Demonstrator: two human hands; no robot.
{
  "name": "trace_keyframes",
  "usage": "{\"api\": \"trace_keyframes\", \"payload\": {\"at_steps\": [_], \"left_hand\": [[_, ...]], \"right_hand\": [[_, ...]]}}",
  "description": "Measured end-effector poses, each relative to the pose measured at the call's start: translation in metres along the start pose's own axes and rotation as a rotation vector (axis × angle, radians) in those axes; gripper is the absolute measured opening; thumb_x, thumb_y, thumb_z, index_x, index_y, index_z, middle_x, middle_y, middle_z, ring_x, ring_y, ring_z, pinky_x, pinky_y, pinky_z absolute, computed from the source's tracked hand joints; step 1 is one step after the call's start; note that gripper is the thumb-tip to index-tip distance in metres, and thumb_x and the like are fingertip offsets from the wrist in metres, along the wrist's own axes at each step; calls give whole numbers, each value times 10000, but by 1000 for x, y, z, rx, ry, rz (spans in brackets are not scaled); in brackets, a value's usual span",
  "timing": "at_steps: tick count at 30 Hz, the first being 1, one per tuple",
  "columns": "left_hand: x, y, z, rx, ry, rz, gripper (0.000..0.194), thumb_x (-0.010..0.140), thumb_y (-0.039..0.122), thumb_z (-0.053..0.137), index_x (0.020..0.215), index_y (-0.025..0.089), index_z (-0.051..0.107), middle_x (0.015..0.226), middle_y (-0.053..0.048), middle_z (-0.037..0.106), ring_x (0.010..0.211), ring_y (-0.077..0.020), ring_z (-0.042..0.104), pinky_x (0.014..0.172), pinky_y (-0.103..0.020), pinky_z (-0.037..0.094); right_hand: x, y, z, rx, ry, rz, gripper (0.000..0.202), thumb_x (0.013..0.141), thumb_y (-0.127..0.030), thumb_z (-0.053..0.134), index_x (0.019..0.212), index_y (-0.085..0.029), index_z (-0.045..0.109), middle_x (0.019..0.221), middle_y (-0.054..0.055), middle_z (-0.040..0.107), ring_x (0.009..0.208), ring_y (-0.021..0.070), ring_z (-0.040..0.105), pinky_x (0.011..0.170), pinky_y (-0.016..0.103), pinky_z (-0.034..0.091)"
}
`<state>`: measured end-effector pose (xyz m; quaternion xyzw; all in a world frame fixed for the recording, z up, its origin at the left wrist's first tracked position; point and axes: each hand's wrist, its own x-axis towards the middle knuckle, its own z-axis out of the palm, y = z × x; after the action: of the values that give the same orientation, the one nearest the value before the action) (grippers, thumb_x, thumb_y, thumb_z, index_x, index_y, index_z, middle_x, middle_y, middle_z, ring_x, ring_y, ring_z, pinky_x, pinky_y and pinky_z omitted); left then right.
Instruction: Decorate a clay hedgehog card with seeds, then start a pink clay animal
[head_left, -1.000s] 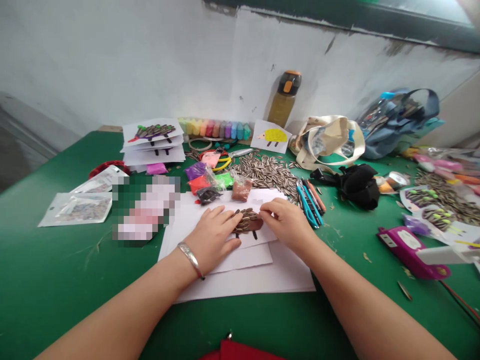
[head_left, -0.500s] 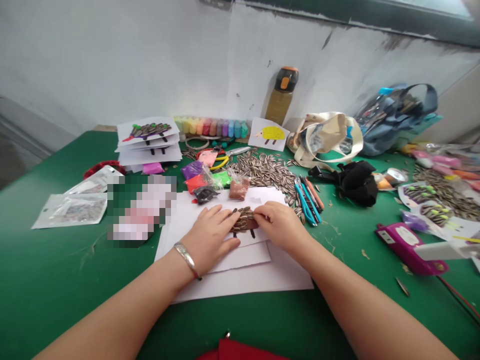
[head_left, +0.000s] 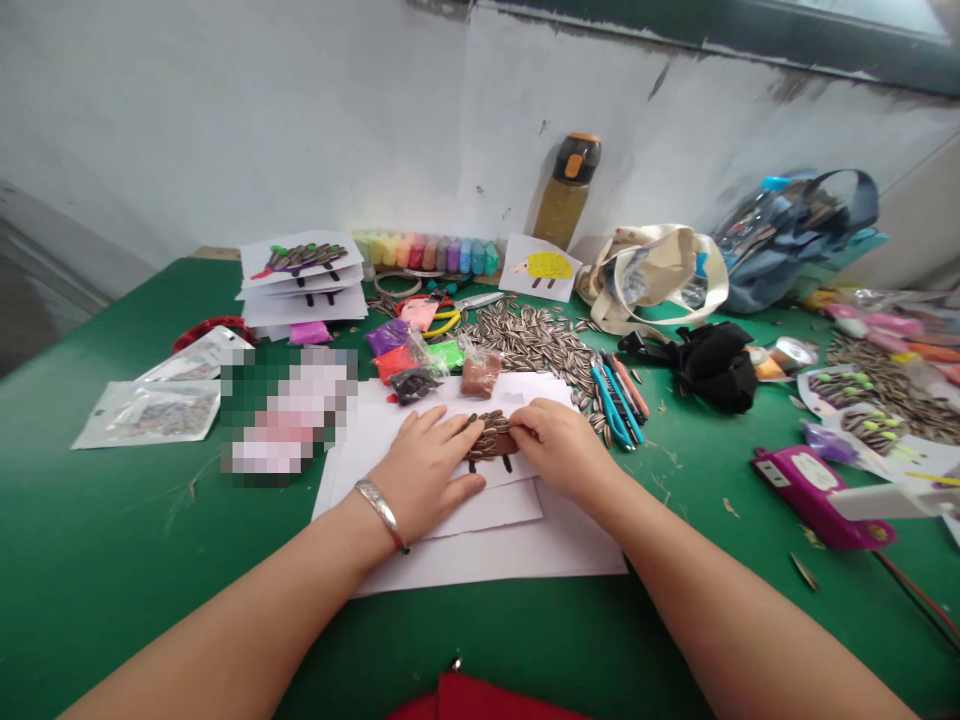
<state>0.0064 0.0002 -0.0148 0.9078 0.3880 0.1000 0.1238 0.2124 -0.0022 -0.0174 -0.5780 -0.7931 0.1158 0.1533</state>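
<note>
Under my hands, on stacked white paper [head_left: 480, 515], lies a small animal figure [head_left: 489, 435] of brown clay covered in sunflower seeds, with black legs drawn below. My left hand [head_left: 431, 465] lies flat on the paper with fingers spread, its fingertips touching the seeds' left edge. My right hand [head_left: 559, 445] pinches at the figure's right end, over the bare brown clay; whatever sits between its fingertips is hidden. Just behind the paper is a pile of loose sunflower seeds [head_left: 529, 338]. A bag of brown clay [head_left: 480, 375] rests at the paper's far edge.
Several clay bags, including a purple one [head_left: 387, 338], sit behind my left hand. Blue scissors [head_left: 611, 405] and pens lie right of the paper. Finished cards [head_left: 300, 270] are stacked back left. A bottle [head_left: 568, 190] leans by the wall. A magenta device [head_left: 817, 495] stands at right.
Both hands keep nearly the same positions at the figure, with my right fingertips shifted only slightly. The whole view has moved a little; nothing else visibly differs.
</note>
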Motion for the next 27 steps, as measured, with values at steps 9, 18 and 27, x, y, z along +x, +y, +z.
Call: {"api": "trace_keyframes", "payload": {"at_steps": [9,18,27], "left_hand": [[0,1,0,-1,-3,-20,521,804,357,604,1273,157,499,1259,-126,556,1185,-341,422,993,-530,323],[0,1,-1,15,-27,-4,544,824,377,581,1301,142,466,1275,-121,540,1177,-329,412,989,-510,323],[-2,-1,-1,24,-42,1,558,847,388,546,1340,151,434,1323,-128,516,1199,-316,418,1015,-502,300]], "right_hand": [[0,-1,3,-27,-3,-35,202,859,-150,469,751,-172,638,743,32,556,729,145,506,653,244,324],[-4,4,-9,12,22,-41,206,875,-196,481,785,-194,666,756,31,587,748,150,535,673,250,355],[-13,45,-58,-36,135,127,229,838,-195,477,710,-230,664,654,-8,628,659,161,568,897,370,370]]}}
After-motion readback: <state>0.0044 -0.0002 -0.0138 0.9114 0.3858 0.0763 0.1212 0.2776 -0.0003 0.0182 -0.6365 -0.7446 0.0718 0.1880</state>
